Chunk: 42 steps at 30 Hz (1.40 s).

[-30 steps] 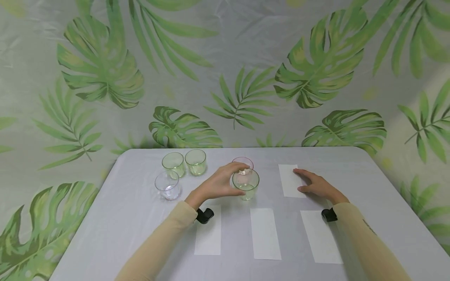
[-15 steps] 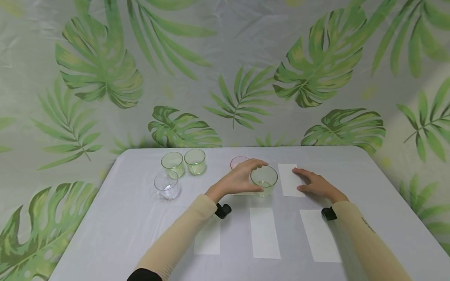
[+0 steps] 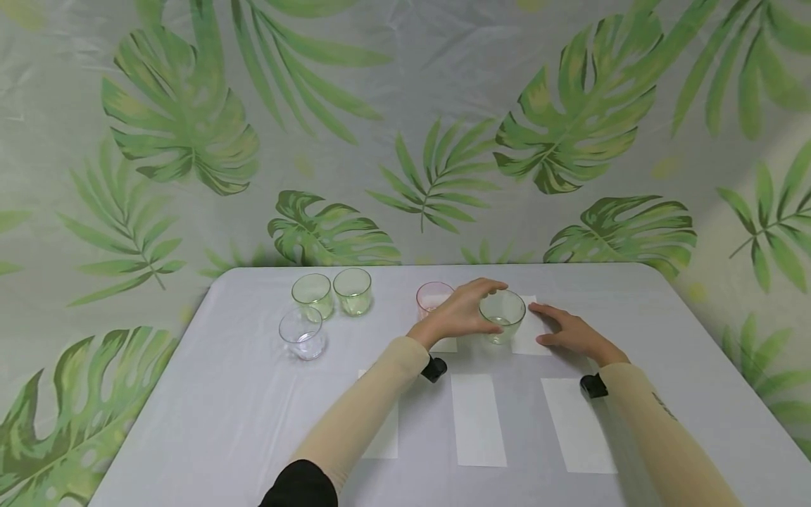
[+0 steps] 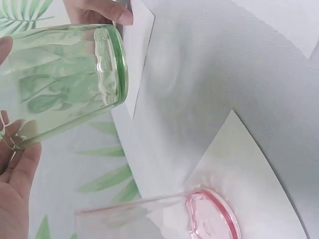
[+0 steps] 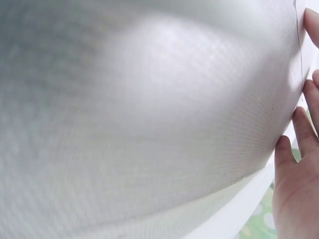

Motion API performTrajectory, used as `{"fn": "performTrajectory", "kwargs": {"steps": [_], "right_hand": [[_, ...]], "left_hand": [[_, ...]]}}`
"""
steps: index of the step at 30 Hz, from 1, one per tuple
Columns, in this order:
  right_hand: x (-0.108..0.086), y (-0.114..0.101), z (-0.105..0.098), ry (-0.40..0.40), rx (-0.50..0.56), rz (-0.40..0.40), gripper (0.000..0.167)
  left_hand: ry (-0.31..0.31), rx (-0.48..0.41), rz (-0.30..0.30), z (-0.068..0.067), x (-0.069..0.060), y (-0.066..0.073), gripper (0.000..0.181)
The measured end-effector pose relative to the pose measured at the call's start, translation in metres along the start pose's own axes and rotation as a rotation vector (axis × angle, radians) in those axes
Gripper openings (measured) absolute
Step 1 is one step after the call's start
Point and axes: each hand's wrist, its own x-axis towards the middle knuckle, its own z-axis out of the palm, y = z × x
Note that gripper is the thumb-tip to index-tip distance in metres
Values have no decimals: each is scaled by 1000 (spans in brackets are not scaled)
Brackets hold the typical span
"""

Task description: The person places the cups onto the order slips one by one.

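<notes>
In the head view my left hand [image 3: 461, 310] grips a green-tinted glass tumbler [image 3: 503, 320] between thumb and fingers, just left of the back-right sheet of white paper [image 3: 531, 343]. In the left wrist view the green tumbler [image 4: 70, 74] is held above the table, its base apart from the cloth. My right hand [image 3: 573, 336] rests at the right side of that sheet, fingers extended. The right wrist view shows its fingers [image 5: 304, 129] loosely spread, touching the surface. Behind my left wrist, a pink-rimmed glass [image 3: 428, 299] stands on another white sheet [image 3: 447, 346].
Two green glasses [image 3: 312, 296] [image 3: 353, 292] and a clear glass [image 3: 303, 334] stand at the back left. Several white sheets lie in a front row, including a middle sheet [image 3: 479, 422] and a right sheet [image 3: 578, 426]. A leaf-patterned curtain [image 3: 431, 176] hangs behind the table.
My left hand has carried the green tumbler to the right, from in front of the pink-rimmed glass to the back-right sheet. The right hand has stayed in place.
</notes>
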Motion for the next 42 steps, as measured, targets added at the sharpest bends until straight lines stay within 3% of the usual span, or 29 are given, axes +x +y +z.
{"fn": "performTrajectory", "kwargs": {"steps": [5, 19, 30, 37, 42], "right_hand": [[1, -1, -1, -2, 6, 7, 74], [1, 0, 0, 3, 31, 41, 82], [-3, -2, -1, 16, 51, -9, 72], [-2, 0, 1, 16, 54, -6, 73], [-2, 1, 1, 13, 73, -13, 72]], "left_hand": [[-14, 5, -35, 9, 15, -1, 72], [1, 85, -58, 29, 48, 8, 71], [43, 81, -101, 52, 56, 13, 71], [58, 124, -112, 59, 58, 13, 72], [60, 108, -125, 64, 59, 11, 74]]}}
